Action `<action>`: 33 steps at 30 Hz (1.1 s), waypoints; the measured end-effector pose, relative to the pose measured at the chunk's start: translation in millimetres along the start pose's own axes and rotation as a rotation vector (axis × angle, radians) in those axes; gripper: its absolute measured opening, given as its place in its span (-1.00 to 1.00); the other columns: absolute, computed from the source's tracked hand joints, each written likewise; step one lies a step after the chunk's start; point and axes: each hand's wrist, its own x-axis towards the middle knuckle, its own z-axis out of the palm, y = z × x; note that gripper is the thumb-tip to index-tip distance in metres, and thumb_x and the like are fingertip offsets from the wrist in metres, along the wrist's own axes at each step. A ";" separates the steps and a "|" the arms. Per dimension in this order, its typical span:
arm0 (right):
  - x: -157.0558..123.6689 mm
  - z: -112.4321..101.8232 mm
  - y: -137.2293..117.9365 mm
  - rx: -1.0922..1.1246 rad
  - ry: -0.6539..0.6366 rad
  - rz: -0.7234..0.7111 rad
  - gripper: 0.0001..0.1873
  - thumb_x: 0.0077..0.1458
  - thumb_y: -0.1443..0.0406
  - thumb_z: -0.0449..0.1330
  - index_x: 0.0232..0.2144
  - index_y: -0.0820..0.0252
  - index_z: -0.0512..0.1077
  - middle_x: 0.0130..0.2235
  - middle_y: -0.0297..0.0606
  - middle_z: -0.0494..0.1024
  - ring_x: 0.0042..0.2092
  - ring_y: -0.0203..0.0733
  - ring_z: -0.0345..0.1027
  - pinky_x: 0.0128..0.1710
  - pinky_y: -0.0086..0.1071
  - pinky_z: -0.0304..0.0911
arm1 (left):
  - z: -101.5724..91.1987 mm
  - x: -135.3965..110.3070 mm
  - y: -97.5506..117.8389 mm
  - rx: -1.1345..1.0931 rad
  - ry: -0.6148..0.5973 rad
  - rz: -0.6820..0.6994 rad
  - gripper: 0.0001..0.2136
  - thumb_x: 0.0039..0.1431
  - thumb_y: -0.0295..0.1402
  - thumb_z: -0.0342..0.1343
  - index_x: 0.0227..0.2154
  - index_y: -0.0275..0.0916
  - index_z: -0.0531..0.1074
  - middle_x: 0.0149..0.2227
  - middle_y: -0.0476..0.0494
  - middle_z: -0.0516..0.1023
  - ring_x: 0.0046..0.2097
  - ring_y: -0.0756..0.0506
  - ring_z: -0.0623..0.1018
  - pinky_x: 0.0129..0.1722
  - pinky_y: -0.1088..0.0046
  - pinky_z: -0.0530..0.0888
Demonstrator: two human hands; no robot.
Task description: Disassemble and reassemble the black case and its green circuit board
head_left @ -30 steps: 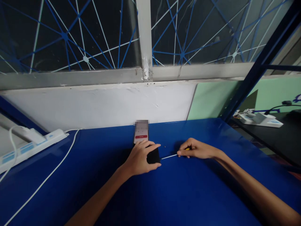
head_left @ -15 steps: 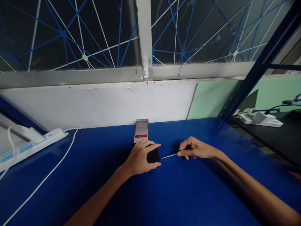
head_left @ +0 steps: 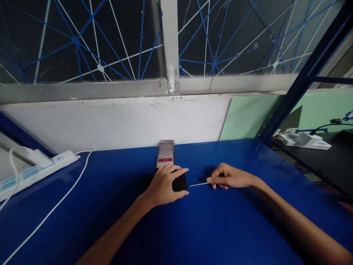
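My left hand point(head_left: 165, 186) is closed over a small black box-like object point(head_left: 179, 183) on the blue table, thumb at its near edge and fingers across its far side. Much of that object is hidden under the palm. To its right, my right hand point(head_left: 226, 176) pinches a thin screwdriver point(head_left: 199, 184), whose slim pale shaft points left and ends at or very near the black object's right side. Its handle is mostly hidden in my fingers. A tiny screw-like piece point(head_left: 193, 172) lies on the table just beyond the shaft. Behind my left hand, a phone point(head_left: 165, 159) shows a lit screen with a red bar.
The blue tabletop point(head_left: 220, 228) meets a white wall panel point(head_left: 124, 121) below the windows. On the left lies a white power strip point(head_left: 63, 159) with a white cable point(head_left: 59, 200). Another power strip point(head_left: 306, 141) rests on a black table at right, past a blue post point(head_left: 292, 95).
My right hand has rolled and shifted slightly downward, its fingers now more closed round the screwdriver, and the shaft lies a little flatter. My left hand and the black object stay in place.
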 end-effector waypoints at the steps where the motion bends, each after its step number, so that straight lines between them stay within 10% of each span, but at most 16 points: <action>1: -0.6 -1.9 0.3 -0.012 0.015 -0.008 -0.48 0.12 -0.06 0.14 -0.50 0.30 0.52 -0.69 -0.43 0.27 -0.64 -0.42 0.07 -0.63 -0.49 -0.06 | -0.1 0.0 -0.1 0.003 0.000 0.004 -0.41 -0.06 -0.14 0.29 0.10 -0.03 0.34 0.00 -0.15 0.47 -0.02 -0.27 0.45 -0.01 0.00 0.35; 9: -2.7 -20.0 11.6 -0.137 0.272 0.007 -0.48 0.13 -0.04 0.12 -0.61 0.25 0.43 -0.65 -0.39 0.27 -0.62 -0.40 0.00 -0.61 -0.44 -0.08 | 0.8 -1.1 -0.5 0.018 -0.020 0.007 -0.41 -0.02 -0.13 0.27 0.12 -0.05 0.32 0.02 -0.18 0.45 0.00 -0.29 0.43 -0.01 -0.01 0.35; 33: 2.1 -11.1 12.4 -0.209 0.280 -0.021 -0.49 0.15 -0.02 0.10 -0.62 0.25 0.38 -0.63 -0.40 0.25 -0.58 -0.39 -0.01 -0.59 -0.45 -0.08 | -0.9 0.9 2.8 0.028 0.003 0.034 -0.48 0.06 -0.02 0.21 0.07 -0.10 0.39 0.03 -0.18 0.45 0.01 -0.26 0.43 -0.02 0.03 0.37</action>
